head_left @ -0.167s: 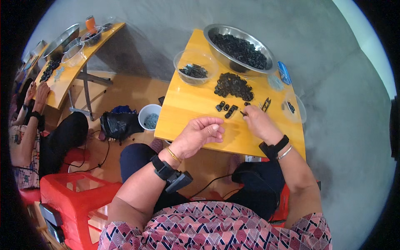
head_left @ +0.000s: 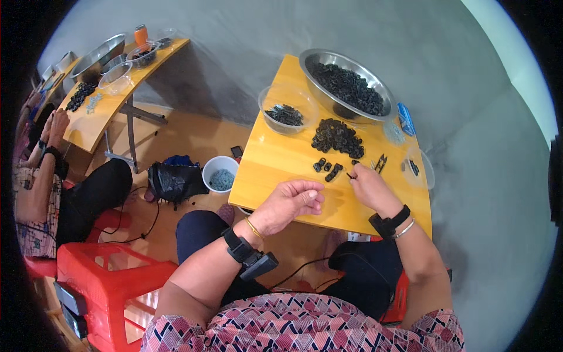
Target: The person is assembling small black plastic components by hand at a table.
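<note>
Black pcs (head_left: 332,136) on yellow tbl (head_left: 261,170); R hand (head_left: 372,188) nr them, L hand (head_left: 288,205) half curled; can't tell if either grips.

Head-worn fisheye, facing steeply down

We get bright, even light, soft shadows on the plain grey wall (head_left: 246,58), glints on the round silver metal bowl (head_left: 316,57); fisheye edges curve into black.

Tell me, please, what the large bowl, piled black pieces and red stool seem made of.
Large bowl: probably steel, from its silvery shine. Black pieces: plastic or rubber, faintly shiny, too small to tell. Red stool: likely plastic, glossy with moulded edges.
</note>
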Demonstrator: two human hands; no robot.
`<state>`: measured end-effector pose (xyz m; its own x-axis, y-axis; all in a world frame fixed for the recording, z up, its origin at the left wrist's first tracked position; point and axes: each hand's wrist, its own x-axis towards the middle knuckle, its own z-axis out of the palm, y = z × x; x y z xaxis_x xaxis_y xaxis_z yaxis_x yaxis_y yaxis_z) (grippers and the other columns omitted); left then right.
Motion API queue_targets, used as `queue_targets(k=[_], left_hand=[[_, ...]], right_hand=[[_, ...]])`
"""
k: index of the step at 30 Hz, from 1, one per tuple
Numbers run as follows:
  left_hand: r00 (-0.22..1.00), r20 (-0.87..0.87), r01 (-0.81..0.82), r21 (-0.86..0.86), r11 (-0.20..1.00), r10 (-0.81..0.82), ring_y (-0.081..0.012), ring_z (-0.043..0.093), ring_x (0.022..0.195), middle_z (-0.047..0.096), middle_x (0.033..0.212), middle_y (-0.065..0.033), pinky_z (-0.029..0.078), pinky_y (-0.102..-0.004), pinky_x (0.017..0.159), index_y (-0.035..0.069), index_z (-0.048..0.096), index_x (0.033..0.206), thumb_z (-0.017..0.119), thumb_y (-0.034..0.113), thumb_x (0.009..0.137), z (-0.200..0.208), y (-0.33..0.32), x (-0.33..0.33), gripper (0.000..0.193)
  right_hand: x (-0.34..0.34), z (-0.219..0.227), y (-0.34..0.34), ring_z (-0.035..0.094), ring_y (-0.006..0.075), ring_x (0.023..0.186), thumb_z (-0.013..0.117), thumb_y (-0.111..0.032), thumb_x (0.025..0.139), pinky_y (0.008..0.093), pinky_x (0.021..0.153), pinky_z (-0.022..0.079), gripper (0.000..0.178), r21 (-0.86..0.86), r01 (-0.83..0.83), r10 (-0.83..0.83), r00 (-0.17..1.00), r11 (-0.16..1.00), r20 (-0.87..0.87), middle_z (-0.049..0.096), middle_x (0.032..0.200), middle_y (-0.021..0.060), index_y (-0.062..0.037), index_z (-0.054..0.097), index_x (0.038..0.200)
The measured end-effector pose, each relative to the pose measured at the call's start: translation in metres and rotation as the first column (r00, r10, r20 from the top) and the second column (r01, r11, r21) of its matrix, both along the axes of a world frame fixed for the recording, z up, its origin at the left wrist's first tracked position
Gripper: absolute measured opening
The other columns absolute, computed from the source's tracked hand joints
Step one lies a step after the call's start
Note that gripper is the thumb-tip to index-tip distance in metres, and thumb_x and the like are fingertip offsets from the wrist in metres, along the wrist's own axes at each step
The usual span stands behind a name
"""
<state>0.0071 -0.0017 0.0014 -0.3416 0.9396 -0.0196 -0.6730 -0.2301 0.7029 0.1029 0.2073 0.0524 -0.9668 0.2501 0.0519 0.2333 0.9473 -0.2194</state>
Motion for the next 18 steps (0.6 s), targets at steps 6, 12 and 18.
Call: queue_targets(k=[6,12,18], left_hand=[[1.000,-0.013,0.014,0.000,1.000,-0.014,-0.0150,0.055,0.078,0.055,0.089,-0.0085,0.048,-0.0279,0.075,-0.002,0.049,0.107,0.048,0.012,0.086,0.002,-0.001,-0.003,0.025],[0.999,-0.025,0.026,-0.001,1.000,-0.026,-0.0162,0.056,0.079,0.056,0.089,-0.0089,0.048,-0.0283,0.075,-0.002,0.049,0.108,0.048,0.012,0.086,-0.002,0.001,-0.006,0.026],[1.000,-0.027,0.011,-0.011,1.000,-0.011,-0.0181,0.057,0.080,0.057,0.091,-0.0099,0.048,-0.0286,0.075,-0.002,0.049,0.108,0.048,0.011,0.086,-0.001,-0.003,-0.008,0.026]], right_hand=[[-0.035,0.032,-0.010,0.052,0.0286,0.061,0.050,-0.002,0.073,0.0340,0.055,0.041,0.006,-0.081,-0.101,0.074,0.956,0.992,-0.282,0.052,0.065,0.0173,0.0007,0.046,0.076],[-0.112,0.067,-0.012,0.057,0.0285,0.068,0.050,-0.003,0.074,0.0325,0.062,0.044,0.010,0.126,-0.224,0.257,0.832,0.966,-0.492,0.057,0.073,0.0176,0.0011,0.052,0.083],[-0.084,0.058,0.000,0.058,0.0240,0.065,0.051,-0.005,0.076,0.0295,0.060,0.044,0.012,0.050,-0.149,0.157,0.917,0.988,-0.366,0.058,0.074,0.0158,0.0012,0.055,0.085]])
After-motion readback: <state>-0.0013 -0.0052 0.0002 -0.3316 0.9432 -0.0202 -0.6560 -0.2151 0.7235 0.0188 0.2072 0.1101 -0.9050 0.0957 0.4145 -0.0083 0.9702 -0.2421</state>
